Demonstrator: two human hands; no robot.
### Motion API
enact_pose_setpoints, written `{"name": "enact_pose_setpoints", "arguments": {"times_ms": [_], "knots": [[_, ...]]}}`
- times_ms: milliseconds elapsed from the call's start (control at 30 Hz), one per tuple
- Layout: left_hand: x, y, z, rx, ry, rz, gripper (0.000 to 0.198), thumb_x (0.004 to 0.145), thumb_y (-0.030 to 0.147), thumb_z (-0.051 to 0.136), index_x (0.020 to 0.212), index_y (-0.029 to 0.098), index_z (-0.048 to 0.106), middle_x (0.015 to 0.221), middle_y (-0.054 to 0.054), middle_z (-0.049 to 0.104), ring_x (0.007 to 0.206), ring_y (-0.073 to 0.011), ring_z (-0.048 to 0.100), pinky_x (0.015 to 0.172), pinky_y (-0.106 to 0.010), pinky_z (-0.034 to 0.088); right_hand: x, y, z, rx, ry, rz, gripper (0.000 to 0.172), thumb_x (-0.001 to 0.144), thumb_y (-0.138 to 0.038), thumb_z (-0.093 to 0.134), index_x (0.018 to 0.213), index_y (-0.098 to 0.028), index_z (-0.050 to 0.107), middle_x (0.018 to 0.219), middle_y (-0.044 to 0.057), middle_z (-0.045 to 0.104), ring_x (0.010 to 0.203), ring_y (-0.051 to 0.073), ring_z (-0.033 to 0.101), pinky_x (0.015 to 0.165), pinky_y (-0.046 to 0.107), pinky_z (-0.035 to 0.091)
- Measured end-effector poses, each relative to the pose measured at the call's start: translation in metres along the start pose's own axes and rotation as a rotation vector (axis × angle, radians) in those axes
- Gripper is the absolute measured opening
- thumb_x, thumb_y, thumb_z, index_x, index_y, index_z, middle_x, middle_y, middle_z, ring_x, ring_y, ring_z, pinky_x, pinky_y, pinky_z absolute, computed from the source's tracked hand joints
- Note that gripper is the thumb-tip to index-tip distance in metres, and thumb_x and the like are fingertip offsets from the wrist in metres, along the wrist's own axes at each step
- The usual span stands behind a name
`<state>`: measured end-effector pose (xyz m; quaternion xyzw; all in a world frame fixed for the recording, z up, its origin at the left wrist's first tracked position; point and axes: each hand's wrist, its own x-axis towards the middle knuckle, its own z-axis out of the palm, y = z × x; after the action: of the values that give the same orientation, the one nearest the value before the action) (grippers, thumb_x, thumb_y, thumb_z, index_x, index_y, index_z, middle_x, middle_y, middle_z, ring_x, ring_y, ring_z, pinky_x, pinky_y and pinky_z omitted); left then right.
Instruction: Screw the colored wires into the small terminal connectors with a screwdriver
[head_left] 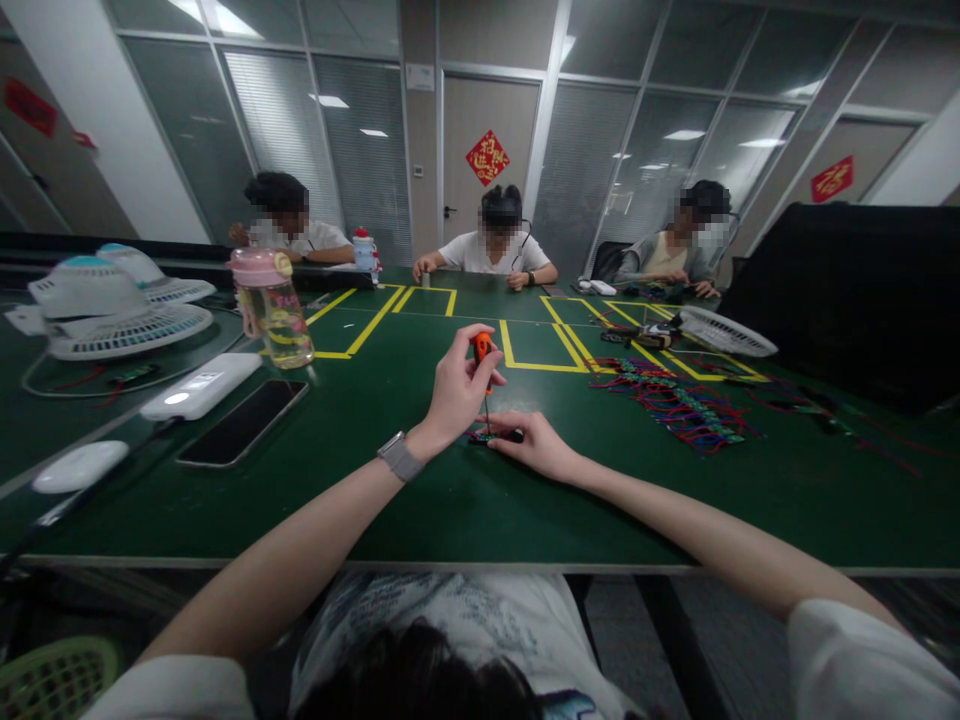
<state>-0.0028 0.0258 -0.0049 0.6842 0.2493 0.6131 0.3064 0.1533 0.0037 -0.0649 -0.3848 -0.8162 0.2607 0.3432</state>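
My left hand (459, 388) is closed round a small orange-handled screwdriver (483, 350), held upright with its tip pointing down. The tip meets a small dark part (489, 436) lying on the green table (450, 500). My right hand (534, 440) rests on the table with its fingers pinched on that part, pinning it down. A grey watch band sits on my left wrist. Both hands are close together at the middle of the table.
A pile of red, blue and green wired pieces (682, 405) lies to the right. On the left are a black phone (241, 422), a white power bank (201, 386), a pink-lidded bottle (271, 310) and white fans (120, 310). Three people sit across the table.
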Motion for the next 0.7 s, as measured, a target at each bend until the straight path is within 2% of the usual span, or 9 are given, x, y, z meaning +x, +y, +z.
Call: {"name": "enact_pose_setpoints", "arguments": {"times_ms": [367, 700], "knots": [[-0.0015, 0.0028, 0.0005, 0.024, -0.01, 0.006, 0.025, 0.089, 0.027, 0.056, 0.112, 0.022, 0.048, 0.09, 0.002, 0.057, 0.06, -0.0066, 0.066, 0.054, -0.017, 0.053, -0.0003, 0.0003, 0.0003, 0.005, 0.006, 0.011, 0.042, 0.08, -0.019, 0.064, 0.121, -0.02, 0.065, 0.095, 0.005, 0.075, 0.082, 0.018, 0.067, 0.08, 0.033, 0.052], [-0.0026, -0.0003, 0.0019, 0.027, 0.001, 0.04, 0.024, 0.089, 0.027, 0.056, 0.112, 0.022, 0.048, 0.092, 0.002, 0.057, 0.059, -0.0065, 0.066, 0.054, -0.018, 0.053, -0.0003, 0.0001, 0.0, -0.022, 0.001, 0.009, 0.041, 0.08, -0.02, 0.064, 0.121, -0.02, 0.065, 0.092, 0.005, 0.074, 0.079, 0.017, 0.065, 0.076, 0.031, 0.051]]}}
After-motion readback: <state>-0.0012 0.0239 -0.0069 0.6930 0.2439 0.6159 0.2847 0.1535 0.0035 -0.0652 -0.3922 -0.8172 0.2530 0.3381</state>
